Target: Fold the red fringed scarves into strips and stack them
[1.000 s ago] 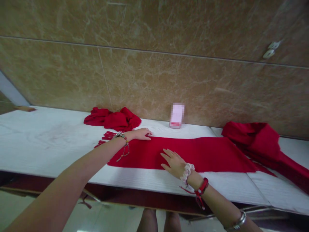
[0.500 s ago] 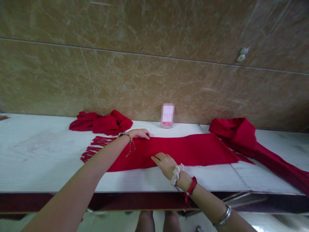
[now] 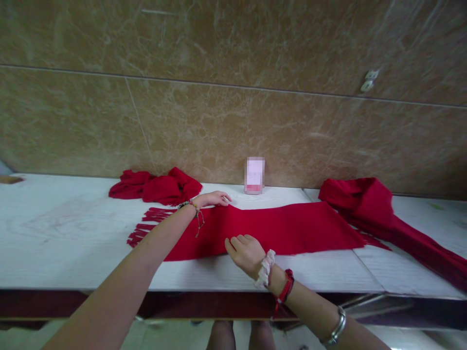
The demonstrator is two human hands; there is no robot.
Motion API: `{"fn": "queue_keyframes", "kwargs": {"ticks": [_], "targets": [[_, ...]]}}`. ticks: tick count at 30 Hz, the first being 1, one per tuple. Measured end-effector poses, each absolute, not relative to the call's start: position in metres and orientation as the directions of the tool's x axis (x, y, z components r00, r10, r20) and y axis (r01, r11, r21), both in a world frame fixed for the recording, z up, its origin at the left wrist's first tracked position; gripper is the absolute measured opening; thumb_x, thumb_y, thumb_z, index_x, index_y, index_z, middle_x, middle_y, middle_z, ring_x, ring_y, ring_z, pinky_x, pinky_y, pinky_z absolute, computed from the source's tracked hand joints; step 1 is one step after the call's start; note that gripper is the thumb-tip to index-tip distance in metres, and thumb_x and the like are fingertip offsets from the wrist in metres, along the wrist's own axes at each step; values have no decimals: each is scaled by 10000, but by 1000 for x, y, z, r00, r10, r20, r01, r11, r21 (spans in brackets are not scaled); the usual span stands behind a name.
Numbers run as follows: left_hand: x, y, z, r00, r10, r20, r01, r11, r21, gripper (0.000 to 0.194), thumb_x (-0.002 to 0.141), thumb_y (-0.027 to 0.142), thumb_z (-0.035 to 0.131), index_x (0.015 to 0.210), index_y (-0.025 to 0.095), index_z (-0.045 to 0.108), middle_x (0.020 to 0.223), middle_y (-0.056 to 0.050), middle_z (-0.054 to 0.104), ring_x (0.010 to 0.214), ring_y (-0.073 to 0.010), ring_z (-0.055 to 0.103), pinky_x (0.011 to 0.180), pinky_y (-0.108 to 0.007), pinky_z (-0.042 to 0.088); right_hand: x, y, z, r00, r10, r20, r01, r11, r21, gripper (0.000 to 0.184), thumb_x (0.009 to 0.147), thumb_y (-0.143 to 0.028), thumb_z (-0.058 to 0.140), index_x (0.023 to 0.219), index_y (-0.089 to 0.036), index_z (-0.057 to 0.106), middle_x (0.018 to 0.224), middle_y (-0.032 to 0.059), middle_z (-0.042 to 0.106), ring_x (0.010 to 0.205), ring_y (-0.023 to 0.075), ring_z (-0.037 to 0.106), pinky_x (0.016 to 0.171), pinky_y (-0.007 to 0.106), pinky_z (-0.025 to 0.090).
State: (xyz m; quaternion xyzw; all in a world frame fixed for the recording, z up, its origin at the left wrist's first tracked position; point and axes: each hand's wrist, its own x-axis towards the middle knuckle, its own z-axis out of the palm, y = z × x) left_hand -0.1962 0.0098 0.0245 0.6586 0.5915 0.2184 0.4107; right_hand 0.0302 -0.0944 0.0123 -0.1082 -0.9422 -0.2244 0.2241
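Note:
A red scarf [image 3: 284,228] lies lengthwise on the white table, its fringe pointing left. At its far edge, my left hand [image 3: 215,198] pinches the cloth, which rises in a small peak under the fingertips. My right hand [image 3: 246,252] is at the near edge with its fingers curled in on the cloth. Part of the scarf's left half is covered by my left forearm. A crumpled red scarf [image 3: 160,186] is behind my left wrist. To the right, another red scarf [image 3: 359,199] lies bunched, with a long tail reaching the table's front edge.
A small pink-and-white box [image 3: 254,176], blurred out, stands against the marbled wall [image 3: 219,121]. The white table [image 3: 65,228] has a seam on the right and a dark front edge. A white fitting [image 3: 369,81] is on the wall. A brown piece [image 3: 10,180] lies at far left.
My right hand's fingers have curled in at the near edge. My left hand now pulls the far edge up slightly, and a crease shows between the hands. The view has shifted a little.

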Motion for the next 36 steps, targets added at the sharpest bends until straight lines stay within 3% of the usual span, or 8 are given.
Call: {"fn": "queue_keyframes", "kwargs": {"ticks": [5, 13, 17, 22, 25, 29, 33, 36], "targets": [[-187, 9, 35, 219, 958, -187, 458, 69, 886, 425, 616, 288, 673, 998, 134, 571, 789, -17, 613, 685, -99, 533, 639, -215, 388, 46, -91, 32, -893, 65, 444, 261, 880, 397, 218, 834, -72, 403, 906, -120, 602, 628, 35, 570, 568, 140, 526, 466, 266, 360], [-134, 35, 75, 248, 960, -127, 161, 88, 983, 356, 709, 131, 614, 1058, 178, 563, 895, -37, 626, 766, -98, 565, 709, -230, 423, 103, -71, 77, -832, 231, 504, 427, 847, 317, 258, 850, -117, 379, 914, -168, 623, 729, 58, 580, 649, 143, 530, 524, 241, 396], [-82, 61, 103, 257, 966, -40, 65, 24, 998, 317, 749, 67, 556, 1047, 171, 571, 933, -41, 628, 763, -88, 582, 742, -228, 440, 149, -52, 97, -665, 379, 643, 573, 811, 114, 311, 827, -86, 348, 873, -191, 638, 845, 56, 584, 691, 122, 544, 563, 209, 425], [1, 97, 129, 309, 950, 45, 183, -106, 977, 330, 812, 63, 470, 1128, 145, 512, 1050, -79, 597, 804, -77, 583, 751, -203, 443, 219, -26, 116, -438, 519, 734, 626, 762, -166, 293, 775, -109, 354, 799, -186, 636, 788, 49, 592, 722, 142, 568, 661, 248, 466], [51, 119, 125, 350, 935, 55, 240, -146, 960, 341, 824, 70, 440, 1159, 123, 481, 1080, -100, 584, 839, -88, 580, 748, -204, 442, 261, -11, 112, -290, 704, 648, 695, 621, -364, 269, 720, -121, 371, 766, -189, 628, 758, 41, 601, 619, 140, 570, 611, 270, 482], [103, 139, 93, 399, 916, 29, 387, -197, 901, 344, 784, 107, 496, 1128, 120, 500, 1065, -96, 594, 882, -136, 574, 743, -238, 445, 302, 5, 80, -128, 926, 355, 734, 329, -594, 251, 657, -123, 403, 754, -182, 627, 614, 1, 583, 453, 116, 531, 487, 250, 467], [128, 143, 55, 422, 906, 16, 551, -271, 789, 323, 720, 134, 565, 1041, 106, 550, 1029, -95, 609, 906, -185, 562, 803, -283, 423, 324, 13, 46, -98, 990, 103, 681, 142, -718, 249, 645, -130, 440, 805, -154, 629, 542, -22, 562, 452, 112, 542, 462, 228, 456], [128, 137, 35, 405, 912, 66, 635, -332, 697, 317, 747, 198, 551, 1057, 133, 536, 1095, -92, 578, 978, -198, 526, 877, -297, 374, 330, 18, 35, -127, 989, 74, 658, 139, -740, 219, 687, -204, 470, 832, -153, 625, 567, -21, 566, 466, 108, 541, 461, 228, 461]]}}
